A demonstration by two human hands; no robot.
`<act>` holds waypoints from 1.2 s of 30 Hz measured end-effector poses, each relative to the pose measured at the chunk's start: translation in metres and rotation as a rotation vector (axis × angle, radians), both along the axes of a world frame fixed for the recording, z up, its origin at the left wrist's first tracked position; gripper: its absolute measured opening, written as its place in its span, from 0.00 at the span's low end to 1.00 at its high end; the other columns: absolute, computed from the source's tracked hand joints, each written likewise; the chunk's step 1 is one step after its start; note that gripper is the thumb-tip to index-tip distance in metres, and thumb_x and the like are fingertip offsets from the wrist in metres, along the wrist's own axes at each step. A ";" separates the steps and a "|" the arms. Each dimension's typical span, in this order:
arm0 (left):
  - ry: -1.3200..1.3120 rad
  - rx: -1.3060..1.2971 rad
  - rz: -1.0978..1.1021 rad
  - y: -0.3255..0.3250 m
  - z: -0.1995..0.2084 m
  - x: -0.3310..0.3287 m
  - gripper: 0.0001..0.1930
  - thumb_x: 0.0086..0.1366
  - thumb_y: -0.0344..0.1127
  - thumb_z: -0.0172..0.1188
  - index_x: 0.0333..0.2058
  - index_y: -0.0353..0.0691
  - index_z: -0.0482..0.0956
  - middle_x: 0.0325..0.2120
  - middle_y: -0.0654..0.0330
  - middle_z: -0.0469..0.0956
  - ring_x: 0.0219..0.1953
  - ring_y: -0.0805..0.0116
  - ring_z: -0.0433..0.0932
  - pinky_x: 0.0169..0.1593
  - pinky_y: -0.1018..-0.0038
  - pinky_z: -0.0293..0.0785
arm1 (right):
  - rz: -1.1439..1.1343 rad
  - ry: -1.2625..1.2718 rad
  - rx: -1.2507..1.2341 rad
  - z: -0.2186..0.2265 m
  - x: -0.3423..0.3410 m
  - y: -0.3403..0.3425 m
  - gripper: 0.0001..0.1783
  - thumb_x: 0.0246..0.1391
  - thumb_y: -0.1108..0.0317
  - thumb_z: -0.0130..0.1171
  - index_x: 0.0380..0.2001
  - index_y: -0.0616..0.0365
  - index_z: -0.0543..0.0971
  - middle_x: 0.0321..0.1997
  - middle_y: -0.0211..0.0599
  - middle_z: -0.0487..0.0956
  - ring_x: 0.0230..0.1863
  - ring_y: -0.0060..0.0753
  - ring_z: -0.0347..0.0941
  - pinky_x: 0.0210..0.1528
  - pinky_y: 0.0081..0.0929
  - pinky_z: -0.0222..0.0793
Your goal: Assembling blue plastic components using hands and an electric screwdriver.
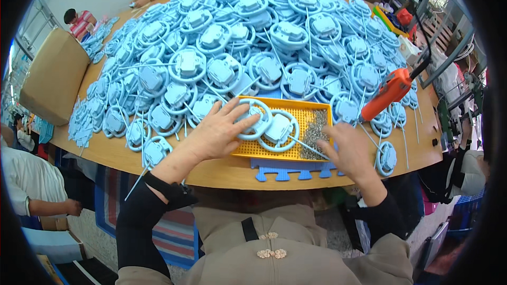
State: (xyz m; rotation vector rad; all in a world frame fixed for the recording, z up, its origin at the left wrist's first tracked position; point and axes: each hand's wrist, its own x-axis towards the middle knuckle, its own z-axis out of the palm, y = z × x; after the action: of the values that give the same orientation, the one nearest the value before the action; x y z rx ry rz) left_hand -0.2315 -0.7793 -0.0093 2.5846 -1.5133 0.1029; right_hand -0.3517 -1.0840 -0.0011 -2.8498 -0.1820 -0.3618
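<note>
My left hand [219, 132] rests on a light blue ring-shaped plastic part [257, 110], like a toy steering wheel, its fingers over the near rim and hub. A second such wheel [280, 128] lies beside it, overlapping, in a shallow yellow tray [259, 154] with a pitted bottom. Small metal screws [314, 134] are heaped at the tray's right end. Over the tray's right edge, next to these screws, is my right hand [348, 150], its thumb and fingers apart and nothing visible between them. An orange-red electric screwdriver [385, 95] hangs tilted just beyond that hand, apart from it.
A large heap of light blue wheels [222, 37] covers much of the wooden table [227, 177]. Under the tray lies a blue foam mat [296, 171]. A cardboard box [55, 76] stands at the left. Other people sit at the far side and left.
</note>
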 end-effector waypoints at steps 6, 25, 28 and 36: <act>-0.296 -0.145 -0.108 -0.006 0.024 0.003 0.23 0.54 0.27 0.58 0.51 0.46 0.73 0.46 0.57 0.74 0.51 0.58 0.72 0.57 0.55 0.65 | 0.248 0.005 0.023 -0.015 0.008 0.019 0.08 0.44 0.63 0.64 0.27 0.55 0.80 0.27 0.36 0.72 0.34 0.41 0.70 0.34 0.39 0.62; -0.046 -1.118 0.955 0.125 0.007 0.253 0.21 0.57 0.31 0.59 0.50 0.36 0.74 0.45 0.48 0.77 0.43 0.60 0.78 0.45 0.70 0.74 | 0.127 -0.006 1.409 0.070 0.191 0.092 0.09 0.59 0.67 0.55 0.33 0.63 0.76 0.24 0.32 0.76 0.21 0.18 0.68 0.23 0.17 0.64; -0.274 -0.916 0.742 0.093 0.022 0.222 0.23 0.58 0.34 0.60 0.53 0.38 0.73 0.55 0.46 0.68 0.57 0.50 0.66 0.59 0.62 0.63 | 0.149 -0.235 1.386 0.058 0.266 0.099 0.13 0.56 0.66 0.56 0.37 0.66 0.77 0.26 0.35 0.78 0.25 0.27 0.73 0.29 0.25 0.69; -0.473 -0.177 0.437 0.117 -0.001 0.165 0.31 0.57 0.40 0.62 0.60 0.46 0.67 0.63 0.50 0.59 0.67 0.44 0.52 0.67 0.54 0.49 | 0.422 -0.293 0.635 0.034 0.067 0.078 0.16 0.51 0.65 0.62 0.44 0.59 0.78 0.39 0.44 0.79 0.37 0.40 0.77 0.42 0.32 0.71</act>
State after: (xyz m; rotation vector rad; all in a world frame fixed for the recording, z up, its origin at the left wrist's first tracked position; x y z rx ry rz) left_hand -0.0661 -0.6625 -0.0099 2.8144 -0.9468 0.9045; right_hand -0.2844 -1.0055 0.0330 -2.0600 -0.5943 -0.6130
